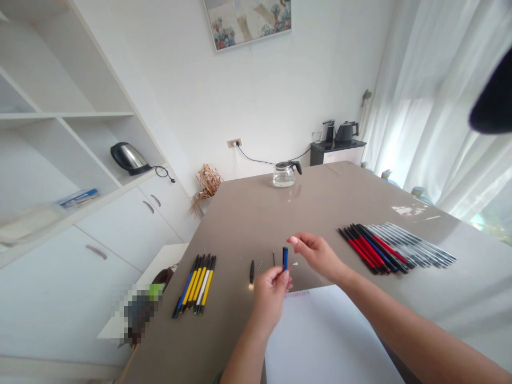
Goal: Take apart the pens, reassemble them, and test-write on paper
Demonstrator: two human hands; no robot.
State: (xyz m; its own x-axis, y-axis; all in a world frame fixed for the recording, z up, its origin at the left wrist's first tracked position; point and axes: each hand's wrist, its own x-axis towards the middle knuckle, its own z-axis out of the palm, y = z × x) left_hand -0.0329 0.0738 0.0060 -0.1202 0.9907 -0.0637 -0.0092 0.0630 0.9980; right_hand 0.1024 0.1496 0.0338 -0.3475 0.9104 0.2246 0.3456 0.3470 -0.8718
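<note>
My left hand is closed around a blue pen barrel, which stands upright with its dark end up. Just right of that end, my right hand has its thumb and forefinger pinched together; anything between them is too small to make out. On the table to the left of the barrel lie a black pen piece, a small spring and a thin dark refill. A white scrap is beside the barrel. Below my hands is a white spiral notepad.
A row of yellow, blue and white pens lies at left. Red, black and blue pens lie at right beside several clear, slim pen-like sticks. A glass pot stands on the brown table towards the far edge.
</note>
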